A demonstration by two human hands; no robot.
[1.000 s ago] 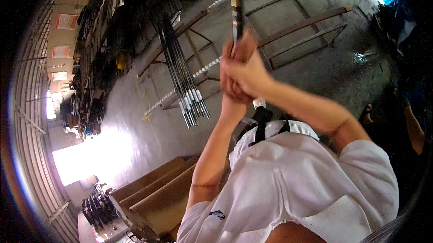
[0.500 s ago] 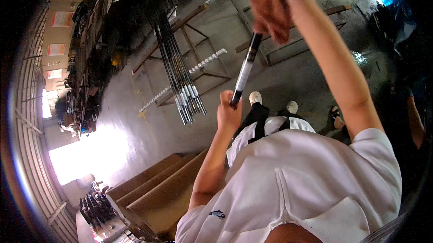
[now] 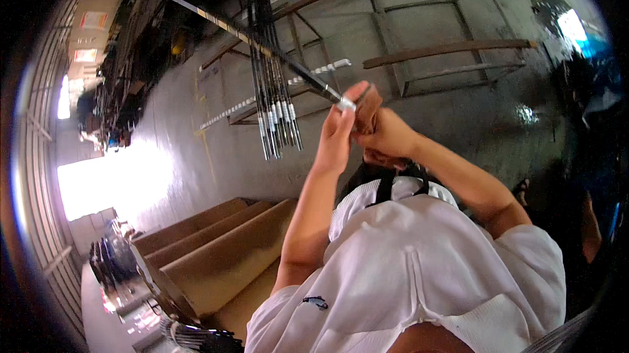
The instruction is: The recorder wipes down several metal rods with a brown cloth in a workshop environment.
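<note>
A long dark fishing rod point(image 3: 298, 68) with gold-coloured bands slants from the far upper left down to my hands. My left hand point(image 3: 335, 138) is closed round its near end, by a pale, shiny section. Close beside it, my right hand point(image 3: 394, 133) grips a brown cloth point(image 3: 370, 111) bunched at the tip of that end. The cloth covers part of the right fingers, and how far it wraps the rod is hidden.
Several similar rods point(image 3: 272, 107) lie side by side across metal stands with white spiral-wrapped bars point(image 3: 321, 70). Another stand with a wooden bar point(image 3: 452, 52) is at the right. Brown stepped boards or boxes point(image 3: 216, 248) stand at lower left. Another person's arm point(image 3: 591, 228) shows at the right edge.
My right hand with the cloth has come down from far ahead to beside my left hand. The rod has swung from pointing up and right to pointing far left.
</note>
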